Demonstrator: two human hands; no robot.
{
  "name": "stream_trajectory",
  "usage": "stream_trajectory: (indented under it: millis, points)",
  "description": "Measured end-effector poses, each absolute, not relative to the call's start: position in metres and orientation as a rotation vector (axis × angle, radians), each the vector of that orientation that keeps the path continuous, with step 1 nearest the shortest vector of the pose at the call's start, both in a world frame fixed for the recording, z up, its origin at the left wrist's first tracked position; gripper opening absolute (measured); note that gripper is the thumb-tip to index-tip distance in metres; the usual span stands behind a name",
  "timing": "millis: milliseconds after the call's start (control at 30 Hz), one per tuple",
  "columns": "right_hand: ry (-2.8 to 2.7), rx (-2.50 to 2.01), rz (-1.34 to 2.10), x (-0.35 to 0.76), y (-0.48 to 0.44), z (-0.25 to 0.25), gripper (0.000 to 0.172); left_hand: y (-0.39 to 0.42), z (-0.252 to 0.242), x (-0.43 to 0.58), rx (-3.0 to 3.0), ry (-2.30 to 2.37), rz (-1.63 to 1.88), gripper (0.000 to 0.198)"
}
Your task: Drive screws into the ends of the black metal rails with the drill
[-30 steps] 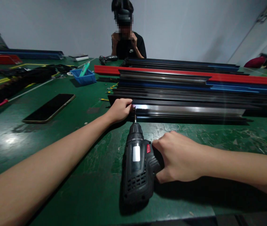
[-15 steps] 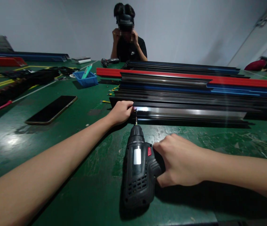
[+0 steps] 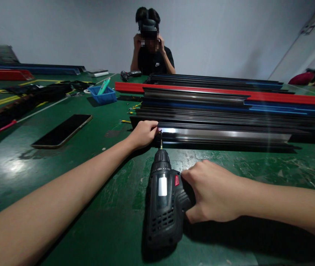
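Note:
My right hand (image 3: pixel 211 192) is wrapped round the grip of a black cordless drill (image 3: pixel 161 207), which lies on its side above the green tabletop. The drill's thin bit (image 3: pixel 161 141) points away from me, its tip at the left end of a shiny dark metal profile (image 3: pixel 224 136). At that same end, my left hand (image 3: pixel 145 133) is closed, with thumb and fingers together against the profile near the bit's tip. What its fingertips pinch there, perhaps a small part, is hidden.
Behind the profile lie several long black, blue and red profiles (image 3: pixel 274 97), with yellow-green wires at their left ends. A phone (image 3: pixel 63 131) and a blue basket (image 3: pixel 103 96) are to the left. Across the table sits a person (image 3: pixel 154 59) near another drill (image 3: pixel 129 75).
The whole view has shifted slightly, so everything sits a little lower. Both hands and the drill keep their places against the profile.

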State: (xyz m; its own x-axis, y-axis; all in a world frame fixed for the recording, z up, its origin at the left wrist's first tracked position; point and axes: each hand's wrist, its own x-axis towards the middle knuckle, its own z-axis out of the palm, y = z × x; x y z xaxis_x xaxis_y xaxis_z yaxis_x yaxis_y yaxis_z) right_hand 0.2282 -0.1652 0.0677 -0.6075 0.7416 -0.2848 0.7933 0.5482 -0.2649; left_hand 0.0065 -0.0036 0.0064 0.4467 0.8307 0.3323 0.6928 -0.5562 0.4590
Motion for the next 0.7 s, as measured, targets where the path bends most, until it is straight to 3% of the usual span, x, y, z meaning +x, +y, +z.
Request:
stream_trajectory:
  millis: [700]
  points:
    - [2.659,1.305,-0.52,0.2292,-0.1657,0.0669,0.046,-0.0034,0.0062,0.0047,2.439,1.319,0.768,0.029]
